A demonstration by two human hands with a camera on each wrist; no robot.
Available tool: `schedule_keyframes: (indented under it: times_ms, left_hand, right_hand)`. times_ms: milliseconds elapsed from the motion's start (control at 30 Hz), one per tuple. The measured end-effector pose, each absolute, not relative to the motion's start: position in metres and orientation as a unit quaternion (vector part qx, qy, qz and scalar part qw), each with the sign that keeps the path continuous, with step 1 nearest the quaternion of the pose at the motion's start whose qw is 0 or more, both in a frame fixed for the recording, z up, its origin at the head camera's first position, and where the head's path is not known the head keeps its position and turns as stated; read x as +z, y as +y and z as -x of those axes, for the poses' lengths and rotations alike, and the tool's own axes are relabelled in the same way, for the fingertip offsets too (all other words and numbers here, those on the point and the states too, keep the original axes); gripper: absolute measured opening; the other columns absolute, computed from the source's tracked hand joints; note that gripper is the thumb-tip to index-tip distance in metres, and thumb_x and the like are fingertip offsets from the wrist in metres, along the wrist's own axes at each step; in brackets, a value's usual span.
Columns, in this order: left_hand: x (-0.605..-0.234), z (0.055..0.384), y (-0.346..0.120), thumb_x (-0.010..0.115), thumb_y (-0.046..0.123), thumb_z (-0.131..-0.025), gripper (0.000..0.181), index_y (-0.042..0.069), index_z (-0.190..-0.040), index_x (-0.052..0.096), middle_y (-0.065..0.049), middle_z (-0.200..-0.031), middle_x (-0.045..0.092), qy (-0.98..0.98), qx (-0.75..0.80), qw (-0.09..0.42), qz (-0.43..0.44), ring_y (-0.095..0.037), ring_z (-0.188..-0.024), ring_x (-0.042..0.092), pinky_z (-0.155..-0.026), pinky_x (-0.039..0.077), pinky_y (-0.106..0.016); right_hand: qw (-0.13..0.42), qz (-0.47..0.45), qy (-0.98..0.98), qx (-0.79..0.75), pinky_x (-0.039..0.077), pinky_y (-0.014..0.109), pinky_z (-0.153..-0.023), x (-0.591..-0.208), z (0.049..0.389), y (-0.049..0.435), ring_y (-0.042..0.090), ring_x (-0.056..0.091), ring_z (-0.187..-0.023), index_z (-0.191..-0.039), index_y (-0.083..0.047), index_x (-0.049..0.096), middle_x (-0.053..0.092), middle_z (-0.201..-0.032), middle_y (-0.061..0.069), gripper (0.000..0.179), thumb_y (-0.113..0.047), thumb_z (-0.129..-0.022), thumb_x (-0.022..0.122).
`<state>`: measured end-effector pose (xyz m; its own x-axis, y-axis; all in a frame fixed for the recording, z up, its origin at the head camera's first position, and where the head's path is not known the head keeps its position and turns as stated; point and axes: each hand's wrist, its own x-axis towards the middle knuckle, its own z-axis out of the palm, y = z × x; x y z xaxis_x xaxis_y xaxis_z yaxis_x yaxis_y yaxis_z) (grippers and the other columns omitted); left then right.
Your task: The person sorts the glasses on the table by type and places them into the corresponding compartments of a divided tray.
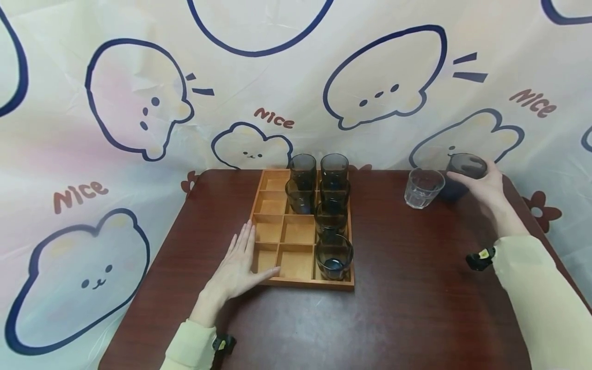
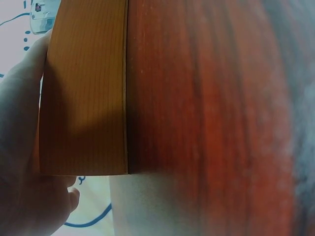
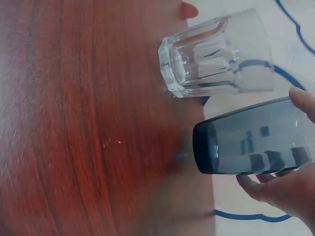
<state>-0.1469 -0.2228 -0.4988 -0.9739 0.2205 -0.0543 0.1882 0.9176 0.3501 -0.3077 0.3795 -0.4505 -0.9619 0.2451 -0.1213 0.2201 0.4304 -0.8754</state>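
At the table's far right, my right hand grips a dark grey glass around its side, thumb and fingers on opposite sides. Whether its base touches the table I cannot tell. Just left of it stands a clear faceted glass, upright and untouched. My left hand rests along the left front corner of a wooden divided tray, fingers straight against its left side and thumb over the front rim. Dark glasses, such as the front one, fill the right column and the two back compartments of the middle column.
The tray lies on a dark red-brown table. A pale curtain printed with cartoon bears hangs behind and at both sides of the table. Each wrist wears a black strap.
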Motion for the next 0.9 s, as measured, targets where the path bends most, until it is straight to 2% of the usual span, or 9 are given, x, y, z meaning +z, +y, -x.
schedule_keyframes:
  times_ms: [133,267,433,500,533,600,667,733,900]
  left_hand:
    - [-0.500,0.147,-0.223,0.068,0.083,-0.090,0.133,0.000,-0.176,0.008,-0.018,-0.187,0.002,0.978,0.173,0.042,-0.105,-0.040,-0.174,0.010,-0.141,0.014,-0.064]
    - [-0.499,0.147,-0.223,0.067,0.083,-0.090,0.133,0.001,-0.176,0.007,-0.018,-0.187,0.001,0.978,0.173,0.043,-0.105,-0.041,-0.174,0.010,-0.141,0.014,-0.064]
    - [-0.498,0.146,-0.223,0.068,0.082,-0.090,0.133,0.001,-0.176,0.007,-0.016,-0.187,-0.001,0.978,0.174,0.048,-0.104,-0.039,-0.175,0.008,-0.142,0.012,-0.061]
    - [-0.498,0.146,-0.223,0.068,0.081,-0.090,0.133,0.000,-0.176,0.007,-0.018,-0.187,0.000,0.978,0.174,0.046,-0.106,-0.040,-0.174,0.009,-0.141,0.013,-0.062]
    - [-0.498,0.146,-0.223,0.069,0.081,-0.090,0.133,-0.001,-0.176,0.007,-0.018,-0.187,0.000,0.978,0.174,0.046,-0.105,-0.040,-0.174,0.009,-0.141,0.013,-0.062]
    - [-0.498,0.146,-0.222,0.069,0.081,-0.090,0.133,0.000,-0.176,0.008,-0.018,-0.187,0.001,0.978,0.174,0.046,-0.104,-0.040,-0.174,0.009,-0.141,0.014,-0.063]
    - [-0.498,0.146,-0.222,0.070,0.080,-0.090,0.133,-0.001,-0.176,0.008,-0.018,-0.187,0.001,0.978,0.173,0.045,-0.104,-0.041,-0.174,0.010,-0.141,0.014,-0.063]
    - [-0.498,0.147,-0.222,0.070,0.080,-0.090,0.133,0.000,-0.176,0.008,-0.017,-0.187,0.000,0.978,0.173,0.048,-0.102,-0.040,-0.174,0.009,-0.141,0.014,-0.062]
    - [-0.498,0.146,-0.222,0.071,0.079,-0.090,0.133,0.000,-0.176,0.008,-0.018,-0.187,0.001,0.979,0.173,0.048,-0.100,-0.040,-0.174,0.009,-0.141,0.014,-0.063]
  right_hand:
    - [0.011,0.130,-0.854,0.503,0.024,0.065,-0.138,-0.443,0.297,0.381,0.049,0.017,-0.169,-0.178,-0.012,0.007,0.010,-0.183,0.027,0.109,-0.051,-0.102,0.075]
    - [0.009,0.121,-0.859,0.498,0.025,0.065,-0.137,-0.436,0.285,0.382,0.048,0.019,-0.168,-0.178,-0.017,0.011,0.014,-0.183,0.025,0.105,-0.050,-0.102,0.075]
    - [0.002,0.113,-0.871,0.478,0.032,0.067,-0.134,-0.424,0.270,0.377,0.047,0.027,-0.159,-0.178,-0.019,0.016,0.024,-0.178,0.027,0.103,-0.052,-0.101,0.076]
    - [-0.001,0.108,-0.874,0.473,0.039,0.059,-0.131,-0.419,0.264,0.374,0.042,0.032,-0.154,-0.178,-0.019,0.019,0.031,-0.173,0.023,0.102,-0.053,-0.101,0.077]
    - [0.000,0.104,-0.875,0.473,0.045,0.049,-0.128,-0.416,0.260,0.373,0.037,0.038,-0.148,-0.177,-0.019,0.022,0.039,-0.167,0.019,0.100,-0.051,-0.101,0.077]
    - [0.001,0.099,-0.870,0.483,0.053,0.027,-0.114,-0.412,0.254,0.370,0.022,0.048,-0.136,-0.174,-0.023,0.029,0.051,-0.152,0.003,0.093,-0.047,-0.100,0.079]
    - [0.001,0.094,-0.861,0.500,0.052,0.010,-0.095,-0.409,0.248,0.365,0.007,0.052,-0.120,-0.169,-0.025,0.036,0.054,-0.134,-0.015,0.083,-0.041,-0.100,0.081]
    - [0.002,0.092,-0.853,0.513,0.050,0.003,-0.081,-0.407,0.242,0.361,-0.004,0.050,-0.107,-0.163,-0.026,0.041,0.050,-0.121,-0.026,0.076,-0.035,-0.100,0.082]
    - [0.002,0.086,-0.846,0.526,0.051,0.002,-0.080,-0.405,0.231,0.348,-0.005,0.050,-0.106,-0.158,-0.030,0.041,0.049,-0.120,-0.026,0.070,-0.029,-0.101,0.082]
